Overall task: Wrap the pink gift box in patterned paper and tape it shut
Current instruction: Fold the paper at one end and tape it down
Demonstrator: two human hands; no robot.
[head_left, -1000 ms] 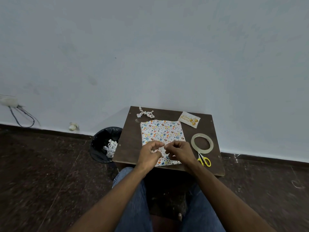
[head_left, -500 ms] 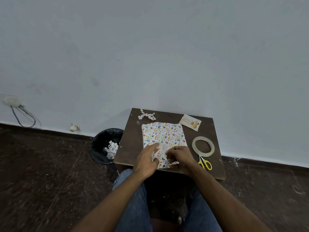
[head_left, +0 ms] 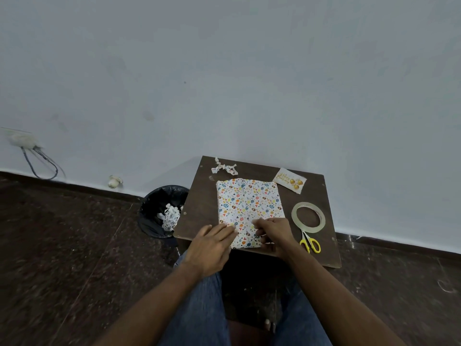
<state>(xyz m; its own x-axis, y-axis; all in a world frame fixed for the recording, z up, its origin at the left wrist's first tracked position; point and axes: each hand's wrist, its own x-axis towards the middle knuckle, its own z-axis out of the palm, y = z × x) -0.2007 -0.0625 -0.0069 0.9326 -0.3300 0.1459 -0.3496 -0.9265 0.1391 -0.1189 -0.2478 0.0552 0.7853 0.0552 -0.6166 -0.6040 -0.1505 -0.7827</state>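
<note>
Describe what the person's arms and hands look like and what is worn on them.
Both forearms are bare up to the bottom frame edge: no sleeves show. The left hand and right hand wear no gloves, and no watch, bracelet or ring can be seen. The fingers are uncovered. Blue jeans cover the legs below the arms.

The pink box was wholly hidden under the patterned paper [head_left: 249,208]. The paper's near corners were covered by the left hand [head_left: 212,248] and right hand [head_left: 274,236]. The card's [head_left: 289,180] lettering was too small to be read.
</note>
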